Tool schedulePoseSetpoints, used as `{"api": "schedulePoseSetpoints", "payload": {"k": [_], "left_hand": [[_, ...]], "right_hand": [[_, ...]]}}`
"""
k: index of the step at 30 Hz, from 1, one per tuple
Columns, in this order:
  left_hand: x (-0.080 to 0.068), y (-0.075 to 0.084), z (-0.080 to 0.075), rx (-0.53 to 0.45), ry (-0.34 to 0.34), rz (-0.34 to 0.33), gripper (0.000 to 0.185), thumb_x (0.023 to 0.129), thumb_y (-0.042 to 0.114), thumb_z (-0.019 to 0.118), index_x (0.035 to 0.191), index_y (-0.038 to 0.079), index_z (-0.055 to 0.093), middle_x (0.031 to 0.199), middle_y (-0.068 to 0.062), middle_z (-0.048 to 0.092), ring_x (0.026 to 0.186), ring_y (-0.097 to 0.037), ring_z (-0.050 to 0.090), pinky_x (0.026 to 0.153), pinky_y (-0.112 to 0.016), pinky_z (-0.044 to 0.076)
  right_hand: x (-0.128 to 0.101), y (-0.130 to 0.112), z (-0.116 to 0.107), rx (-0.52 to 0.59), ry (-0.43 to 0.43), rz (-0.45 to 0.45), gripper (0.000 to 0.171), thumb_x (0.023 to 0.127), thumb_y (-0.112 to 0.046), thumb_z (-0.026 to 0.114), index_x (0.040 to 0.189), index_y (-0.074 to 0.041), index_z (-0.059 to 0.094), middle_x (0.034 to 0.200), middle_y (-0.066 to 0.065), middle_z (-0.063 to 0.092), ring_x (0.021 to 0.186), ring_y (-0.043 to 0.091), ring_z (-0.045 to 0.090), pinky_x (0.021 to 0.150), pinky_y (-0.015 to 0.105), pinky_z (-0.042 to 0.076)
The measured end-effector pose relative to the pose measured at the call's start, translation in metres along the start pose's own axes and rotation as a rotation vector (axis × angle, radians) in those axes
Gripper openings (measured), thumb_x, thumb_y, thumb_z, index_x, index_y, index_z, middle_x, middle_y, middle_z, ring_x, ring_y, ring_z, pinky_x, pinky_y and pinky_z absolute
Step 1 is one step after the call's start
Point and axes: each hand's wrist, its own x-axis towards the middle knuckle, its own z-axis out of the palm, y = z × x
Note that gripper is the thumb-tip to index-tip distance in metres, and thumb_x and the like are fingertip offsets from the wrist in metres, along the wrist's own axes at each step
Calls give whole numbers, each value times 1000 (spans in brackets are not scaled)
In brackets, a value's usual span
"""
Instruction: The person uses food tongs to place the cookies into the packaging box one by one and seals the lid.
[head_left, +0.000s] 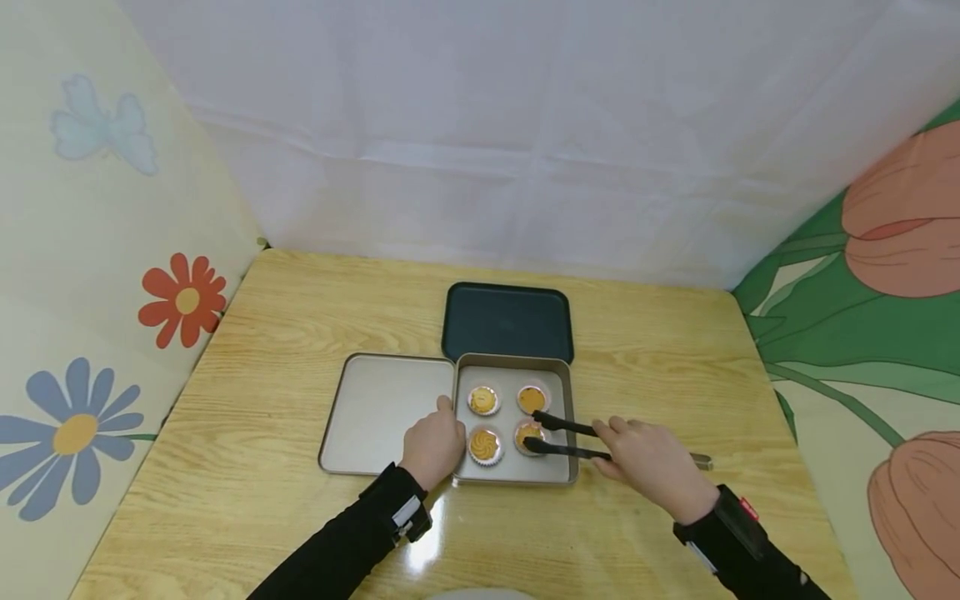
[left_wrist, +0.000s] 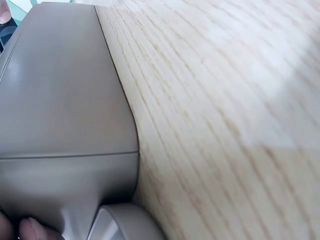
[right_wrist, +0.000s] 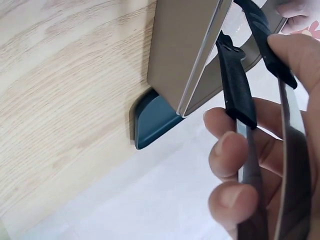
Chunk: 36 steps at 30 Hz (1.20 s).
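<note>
Black sleeves lead up to both hands. Her—or rather the person's—right hand has its fingers curled round black-tipped tongs, whose tips straddle the front-right cupcake in a square baking pan. Three more cupcakes sit in that pan (all in white paper cups). Across from it, the left hand grips the pan's left rim, thumb over the edge. Just left lies a flat beige tray; behind, a dark tray — all on the wooden tabletop.
</note>
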Motion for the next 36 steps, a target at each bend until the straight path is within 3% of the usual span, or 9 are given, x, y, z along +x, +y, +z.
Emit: {"api": "schedulePoseSetpoints", "payload": {"k": [5,8,12,17,21,24,28,36], "left_hand": [[1,0,0,4,10,1,13,84,16,45,85,3,41,56,-10,49,45,-25,50,40,-40,36],[1,1,-1,3,11,-3,13,84,16,45,86,3,41,56,-10,50,46,-27,51,40,-41,36],[0,1,-2,5,3,-8,14,84,16,45,88,3,42,57,-11,50,47,-26,52,40,-41,36],[-1,0,-2,5,1,-11,15,85,17,45,89,2,43,57,-11,50,47,-26,52,40,-40,36],[-1,0,-1,0,-2,-12,16,85,17,45,90,1,43,57,-11,50,46,-26,51,40,-40,36],[-2,0,0,0,-4,-13,16,85,16,45,90,1,43,56,-11,49,46,-26,51,40,-40,36],[-2,0,0,-1,-7,-11,17,85,17,45,90,1,43,57,-11,50,47,-26,51,40,-40,37],[-1,1,-2,2,-14,-1,16,86,16,45,90,1,43,55,-10,48,45,-24,50,39,-39,35]], "right_hand": [[-2,4,-4,46,15,23,48,75,-41,69,106,-5,63,76,2,57,54,9,49,46,23,39],[-4,9,-6,113,56,87,49,76,-38,70,108,-3,63,77,4,57,55,9,50,47,24,40],[-4,15,-2,274,192,279,50,78,-31,70,114,2,58,79,12,58,55,14,52,46,29,42],[1,18,22,447,329,554,49,86,-24,62,116,13,50,95,30,57,72,38,60,56,46,47],[7,18,41,524,279,735,45,90,-22,55,107,17,45,87,29,51,60,35,56,47,43,43],[12,17,50,547,214,807,41,90,-22,53,97,16,40,77,23,45,48,27,50,38,36,38],[15,15,60,551,177,817,39,90,-22,53,91,14,39,72,21,44,44,24,47,36,33,36],[19,15,71,531,108,844,44,90,-23,52,97,17,37,78,27,46,50,31,52,41,39,41]]}}
